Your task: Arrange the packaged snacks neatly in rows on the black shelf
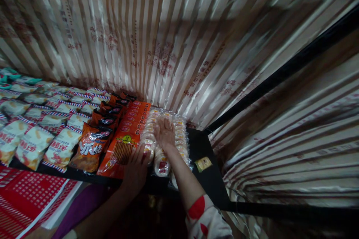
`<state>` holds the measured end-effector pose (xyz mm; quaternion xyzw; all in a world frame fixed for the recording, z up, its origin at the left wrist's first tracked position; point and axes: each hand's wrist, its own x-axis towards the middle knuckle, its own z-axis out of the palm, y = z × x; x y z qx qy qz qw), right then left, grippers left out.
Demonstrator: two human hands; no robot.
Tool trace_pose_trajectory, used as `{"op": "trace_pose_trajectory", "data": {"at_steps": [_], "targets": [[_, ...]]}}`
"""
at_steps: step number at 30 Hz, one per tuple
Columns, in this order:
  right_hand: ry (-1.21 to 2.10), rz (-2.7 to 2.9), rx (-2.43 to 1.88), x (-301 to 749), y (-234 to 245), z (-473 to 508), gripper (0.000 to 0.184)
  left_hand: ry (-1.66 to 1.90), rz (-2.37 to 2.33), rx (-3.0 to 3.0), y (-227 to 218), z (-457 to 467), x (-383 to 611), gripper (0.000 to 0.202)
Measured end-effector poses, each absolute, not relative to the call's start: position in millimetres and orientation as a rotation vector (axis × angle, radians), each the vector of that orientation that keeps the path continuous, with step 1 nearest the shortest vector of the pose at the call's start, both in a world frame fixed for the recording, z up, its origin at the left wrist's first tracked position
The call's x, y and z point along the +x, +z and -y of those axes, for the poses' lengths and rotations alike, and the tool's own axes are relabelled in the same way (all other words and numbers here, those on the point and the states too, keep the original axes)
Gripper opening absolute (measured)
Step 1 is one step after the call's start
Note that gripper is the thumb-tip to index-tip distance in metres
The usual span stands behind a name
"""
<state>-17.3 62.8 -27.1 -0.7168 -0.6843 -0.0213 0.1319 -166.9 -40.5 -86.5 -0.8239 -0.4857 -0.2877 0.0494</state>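
My right hand [165,131] lies flat with fingers stretched out on top of a row of clear-wrapped round cracker packs [179,134] on a black shelf [207,179]. My left hand [136,170] rests open at the near end of the same row, its fingers against the cracker packs and beside an orange-red snack bag [126,145]. Neither hand lifts a pack.
Left of the orange bag lie dark orange snack bags [92,147] and rows of white and red bags [33,143]. A small yellow packet [203,164] lies alone on the shelf's right part. Striped satin curtain [179,37] hangs behind and to the right. Red patterned cloth [25,198] at lower left.
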Motion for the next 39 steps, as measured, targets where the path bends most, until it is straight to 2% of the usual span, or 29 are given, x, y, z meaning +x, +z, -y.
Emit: {"op": "trace_pose_trajectory", "data": {"at_steps": [7, 12, 20, 39], "targets": [[-0.018, 1.977, -2.141, 12, -35, -60, 0.052, -1.051, 1.306, -2.496, -82, 54, -148, 0.040], [0.026, 1.977, -2.188, 3, -37, -62, 0.053, -0.993, 1.126, -2.567, -83, 64, -119, 0.039], [0.028, 1.932, -2.279, -9, -40, -62, 0.057, -0.993, 1.141, -2.574, -99, 58, -105, 0.041], [-0.008, 1.918, -2.298, -16, -40, -56, 0.060, -0.908, 1.135, -2.642, -95, 58, -111, 0.046]]}}
